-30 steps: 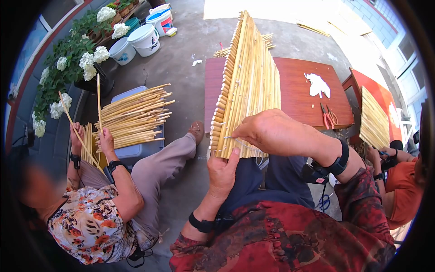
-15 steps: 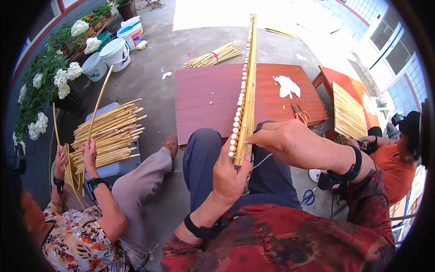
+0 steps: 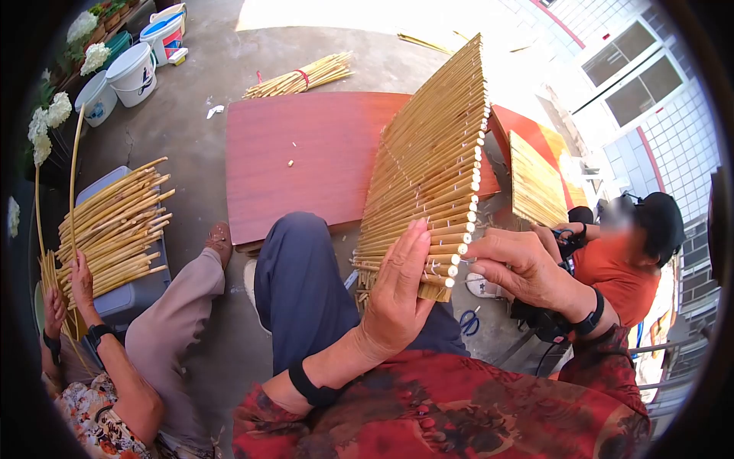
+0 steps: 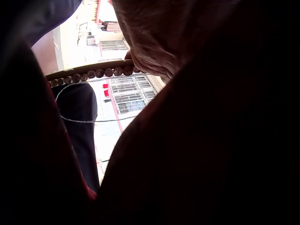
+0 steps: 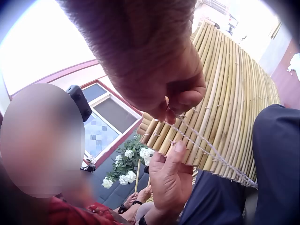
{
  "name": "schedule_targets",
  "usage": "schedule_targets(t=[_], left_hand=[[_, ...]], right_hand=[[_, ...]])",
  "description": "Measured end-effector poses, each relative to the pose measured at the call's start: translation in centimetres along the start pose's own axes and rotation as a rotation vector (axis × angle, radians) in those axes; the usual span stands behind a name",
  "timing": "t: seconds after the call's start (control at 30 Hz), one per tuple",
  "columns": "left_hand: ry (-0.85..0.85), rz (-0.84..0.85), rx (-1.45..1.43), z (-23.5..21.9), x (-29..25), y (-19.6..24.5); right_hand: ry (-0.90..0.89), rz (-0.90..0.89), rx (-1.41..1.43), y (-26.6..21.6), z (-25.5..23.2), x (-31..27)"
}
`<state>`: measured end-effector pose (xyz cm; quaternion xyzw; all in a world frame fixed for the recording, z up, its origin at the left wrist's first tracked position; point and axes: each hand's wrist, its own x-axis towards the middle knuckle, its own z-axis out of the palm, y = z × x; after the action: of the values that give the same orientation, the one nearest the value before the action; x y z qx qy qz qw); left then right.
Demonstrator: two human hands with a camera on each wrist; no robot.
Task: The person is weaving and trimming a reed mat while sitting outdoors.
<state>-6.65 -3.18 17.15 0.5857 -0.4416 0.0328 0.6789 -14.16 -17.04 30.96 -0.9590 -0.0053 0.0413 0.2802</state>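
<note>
A mat of straw-coloured reed sticks [image 3: 428, 153], tied in rows with white string, stands tilted over the lap. My left hand [image 3: 390, 310] grips its near end, fingers laid along the face; in the right wrist view the thumb presses the other side. My right hand [image 3: 527, 271] is at the row of cut stick ends, thumb and forefinger pinched together. From these fingertips a doubled white string [image 5: 213, 152] runs along the mat in the right wrist view. The left wrist view is mostly dark, with a loop of string [image 4: 77, 121] under the stick ends.
A red-brown table [image 3: 298, 168] stands ahead, a tied reed bundle [image 3: 302, 76] beyond it. At left, a seated person holds long reeds beside a grey-blue box [image 3: 145, 287] piled with sticks. Another person in orange [image 3: 612, 268] sits at right near a second mat [image 3: 535, 180]. Blue scissors [image 3: 469, 321] lie below.
The mat has turned from one face, through edge-on, to its other face, stick ends now at right. My right hand has moved to the right of that edge. The head view has swung right.
</note>
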Motion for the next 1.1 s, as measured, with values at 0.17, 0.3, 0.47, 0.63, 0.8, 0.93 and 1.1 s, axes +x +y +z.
schedule_targets(t=[0.17, 0.3, 0.47, 0.63, 0.8, 0.93, 1.1], left_hand=[[-0.019, 0.036, 0.026, -0.1, 0.2, -0.4], [-0.051, 0.079, 0.019, 0.0, 0.0, -0.3], [-0.044, 0.103, 0.026, 0.0, 0.1, -0.6], [-0.054, 0.144, 0.055, 0.0, 0.1, -1.0], [-0.074, 0.128, 0.054, -0.5, 0.8, -0.4], [-0.11, 0.11, 0.095, -0.7, 1.1, -0.1], [-0.167, 0.06, 0.115, -1.0, 1.5, 0.9]], right_hand=[[-0.079, 0.058, -0.075, 0.0, -0.8, -0.9], [-0.035, 0.018, -0.08, 0.4, -0.5, -1.4], [-0.001, 0.056, -0.085, -0.2, 0.1, -1.8], [0.022, 0.08, -0.075, 0.2, 0.6, -2.1], [0.027, 0.051, -0.159, -0.2, 0.5, -2.1], [0.039, -0.003, -0.143, 0.6, 0.3, -2.0], [0.085, 0.017, -0.046, 0.8, 0.8, -2.6]])
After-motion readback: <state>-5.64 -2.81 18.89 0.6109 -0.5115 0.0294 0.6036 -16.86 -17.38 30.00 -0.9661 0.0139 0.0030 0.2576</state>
